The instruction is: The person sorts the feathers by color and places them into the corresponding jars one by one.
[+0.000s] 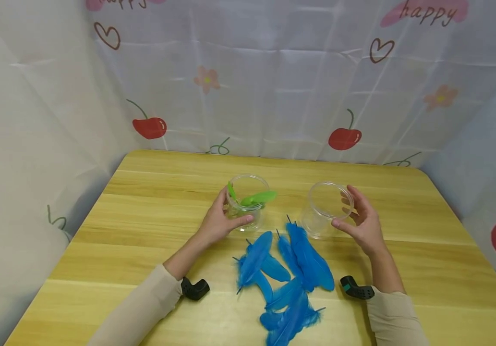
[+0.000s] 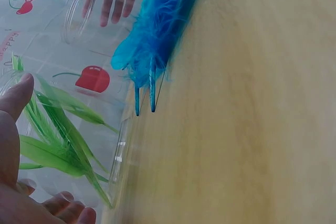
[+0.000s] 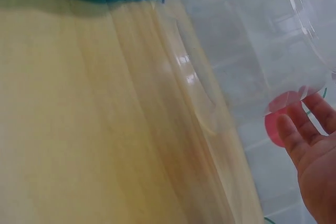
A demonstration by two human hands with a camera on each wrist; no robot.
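On the wooden table stand two clear plastic cups. The left cup holds green feathers; my left hand grips it, thumb on the near side and fingers on the far side. The left wrist view shows the same cup, its green feathers and my left hand curled round it. The right cup is empty. My right hand is beside its right wall with relaxed fingers; I cannot tell whether it touches. The right wrist view shows the empty cup and my right hand. Blue feathers lie in front.
A cloth printed with cherries walls the table at the back and on both sides. Black wrist camera mounts sit on both forearms. The blue feathers spread between the cups and the table's near edge.
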